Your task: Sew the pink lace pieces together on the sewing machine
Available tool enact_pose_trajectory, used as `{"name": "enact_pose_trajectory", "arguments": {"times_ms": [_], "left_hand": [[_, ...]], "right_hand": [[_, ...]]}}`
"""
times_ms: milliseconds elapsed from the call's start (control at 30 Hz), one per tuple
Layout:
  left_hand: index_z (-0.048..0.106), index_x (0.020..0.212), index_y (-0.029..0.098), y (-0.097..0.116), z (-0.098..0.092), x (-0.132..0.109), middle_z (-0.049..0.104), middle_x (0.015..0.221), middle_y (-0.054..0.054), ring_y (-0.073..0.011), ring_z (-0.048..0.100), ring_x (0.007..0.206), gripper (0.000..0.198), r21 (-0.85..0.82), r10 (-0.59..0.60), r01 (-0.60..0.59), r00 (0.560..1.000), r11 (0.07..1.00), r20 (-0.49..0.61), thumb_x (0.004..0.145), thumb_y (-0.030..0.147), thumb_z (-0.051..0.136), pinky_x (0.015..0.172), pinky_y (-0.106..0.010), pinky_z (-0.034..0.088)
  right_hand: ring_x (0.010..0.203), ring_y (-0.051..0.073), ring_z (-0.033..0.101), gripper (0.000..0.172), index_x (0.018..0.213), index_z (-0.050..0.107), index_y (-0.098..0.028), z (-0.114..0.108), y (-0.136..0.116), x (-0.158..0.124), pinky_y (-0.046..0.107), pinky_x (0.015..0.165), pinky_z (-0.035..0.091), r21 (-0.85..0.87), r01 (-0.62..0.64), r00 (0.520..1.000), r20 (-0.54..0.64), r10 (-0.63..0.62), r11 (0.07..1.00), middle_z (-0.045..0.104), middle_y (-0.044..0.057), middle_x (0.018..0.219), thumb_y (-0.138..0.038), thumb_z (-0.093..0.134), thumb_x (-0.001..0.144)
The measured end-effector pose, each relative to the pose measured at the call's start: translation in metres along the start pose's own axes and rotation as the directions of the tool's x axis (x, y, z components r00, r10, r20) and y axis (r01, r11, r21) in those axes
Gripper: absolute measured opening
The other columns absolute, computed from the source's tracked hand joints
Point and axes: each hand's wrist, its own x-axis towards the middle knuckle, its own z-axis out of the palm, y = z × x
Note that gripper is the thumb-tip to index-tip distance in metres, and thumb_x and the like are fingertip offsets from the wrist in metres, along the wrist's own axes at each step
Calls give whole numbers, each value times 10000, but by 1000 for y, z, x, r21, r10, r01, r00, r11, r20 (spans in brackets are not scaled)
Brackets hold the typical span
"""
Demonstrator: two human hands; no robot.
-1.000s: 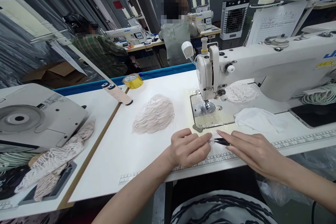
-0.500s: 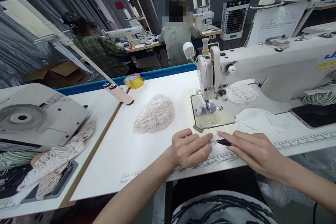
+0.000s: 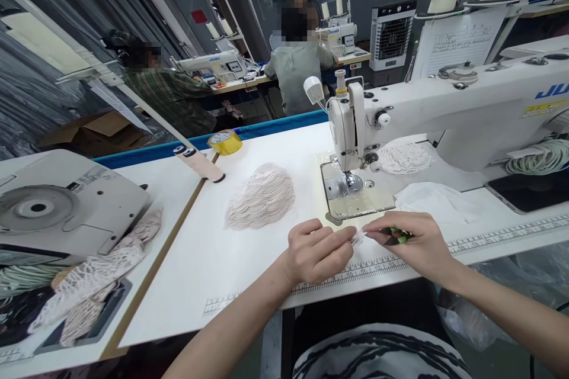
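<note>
My left hand (image 3: 317, 251) is closed, its thumb and forefinger pinching a small scrap of pale lace (image 3: 357, 238). Just right of it, my right hand (image 3: 418, 246) is wrapped round a pair of thread snips (image 3: 399, 236), black with green parts, mostly hidden in the palm. The right fingertips meet the lace edge, close to the left ones. Both hands are over the table's front edge, before the needle plate (image 3: 340, 186) of the sewing machine (image 3: 400, 106). Left of the machine lies a pile of beige lace pieces (image 3: 262, 198).
A white lace piece (image 3: 404, 159) and white cloth (image 3: 438, 201) lie by the machine. Yellow tape (image 3: 225, 142) and a thread cone (image 3: 202, 166) stand at the back left. A ruler strip (image 3: 377, 266) runs along the front edge. Two people work at machines beyond.
My right hand has turned and its fingers have curled in, so more of the snips shows. The left hand keeps its pinch on the lace. The view has shifted slightly.
</note>
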Motion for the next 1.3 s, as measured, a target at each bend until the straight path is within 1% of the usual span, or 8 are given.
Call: {"name": "enact_pose_trajectory", "arguments": {"times_ms": [200, 300, 433, 533, 700, 933, 1100, 1300], "left_hand": [[510, 734, 152, 1, 2, -4, 745, 795, -93, -75, 535, 447, 147, 11, -25, 25, 999, 1000, -34, 845, 56, 518, 435, -234, 327], [516, 765, 166, 1, 6, -2, 732, 768, -21, -72, 608, 533, 139, -176, -306, 290, 949, 941, -75, 831, 87, 610, 457, -190, 370], [571, 826, 186, -1, 6, 7, 665, 770, 12, -103, 643, 703, 95, -433, -803, 764, 581, 479, 136, 827, 210, 663, 618, -193, 506], [574, 840, 195, -5, 3, 12, 626, 766, 19, -102, 603, 655, 156, -499, -896, 859, 308, 118, 319, 822, 318, 668, 574, -191, 490], [544, 889, 205, -10, 3, 10, 624, 774, 18, -103, 590, 616, 246, -559, -865, 805, 126, -197, 486, 803, 396, 673, 527, -185, 449], [557, 910, 205, -12, 7, 5, 561, 646, 31, -110, 563, 554, 276, -562, -845, 774, 68, -291, 530, 824, 457, 629, 481, -193, 399], [575, 904, 203, -13, 10, 8, 610, 740, 11, -112, 580, 636, 228, -555, -807, 777, 107, -297, 581, 847, 421, 611, 577, -215, 437], [640, 852, 179, -16, 1, 15, 619, 862, -13, -125, 569, 813, 188, -492, -716, 865, 280, -101, 639, 872, 358, 586, 731, -238, 438]], "right_hand": [[658, 133, 596, 62, 859, 694, -207, -10, 2, 11, 245, 574, 472, -23, -62, 996, -60, 60, 998, 684, 7, 763, -209, 642, 827], [563, 126, 553, 189, 756, 674, -207, -33, 10, 12, 235, 503, 425, -197, -193, 981, -39, 189, 961, 621, -15, 627, -340, 600, 868], [628, 148, 593, 318, 839, 680, -212, -64, 33, -3, 246, 503, 401, -627, -123, 981, 39, 188, 769, 671, 19, 789, -398, 442, 938], [590, 131, 579, 345, 1004, 679, -248, -82, 51, -21, 248, 429, 358, -827, -59, 982, 51, 180, 559, 647, 35, 1105, -470, 428, 921], [713, 171, 630, 333, 1134, 642, -300, -115, 65, -32, 271, 485, 397, -930, -182, 919, -44, 392, 320, 598, 1, 1235, -458, 452, 911], [651, 186, 600, 345, 1155, 645, -260, -139, 64, -15, 317, 435, 294, -947, -317, 905, -283, 317, 61, 626, 28, 1216, -376, 404, 937], [900, 209, 628, 316, 1007, 704, -270, -85, 26, 12, 297, 661, 465, -482, -424, 899, -120, 421, 767, 666, 51, 1129, -508, 569, 848], [911, 243, 629, 375, 1016, 705, -255, -17, 11, 44, 359, 756, 498, -164, -429, 813, 359, 459, 888, 694, 48, 1040, -547, 585, 813]]}}
